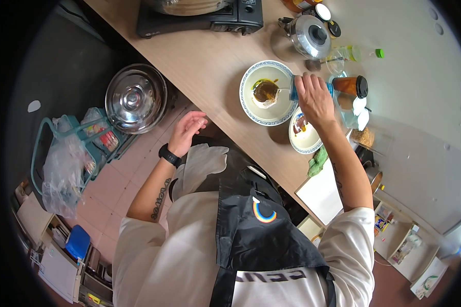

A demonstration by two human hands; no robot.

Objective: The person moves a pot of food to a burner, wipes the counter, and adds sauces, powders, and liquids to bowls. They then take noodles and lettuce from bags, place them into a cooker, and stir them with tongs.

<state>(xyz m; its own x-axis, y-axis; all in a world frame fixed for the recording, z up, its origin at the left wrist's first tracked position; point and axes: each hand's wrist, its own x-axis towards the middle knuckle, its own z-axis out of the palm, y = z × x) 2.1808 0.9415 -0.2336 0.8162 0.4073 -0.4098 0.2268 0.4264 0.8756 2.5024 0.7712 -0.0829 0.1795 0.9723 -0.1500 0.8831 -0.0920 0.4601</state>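
My right hand (313,100) grips a small blue container (295,90) tipped toward a white bowl with a blue rim (251,108) on the wooden counter. Inside the bowl sits a smaller white cup of brown and yellow-green sauce (265,92). My left hand (187,128) hangs off the counter's edge, fingers loosely spread, holding nothing; a black watch (169,155) is on that wrist. A second small bowl with brown smears (303,137) lies just below my right wrist.
A metal kettle (310,36), a brown jar with a black lid (350,86), a clear bottle with a green cap (354,52) and a glass crowd the counter's far side. A black stove (200,18) stands left. A steel pot lid (135,98) rests on a floor rack. A green cloth (318,161) lies nearby.
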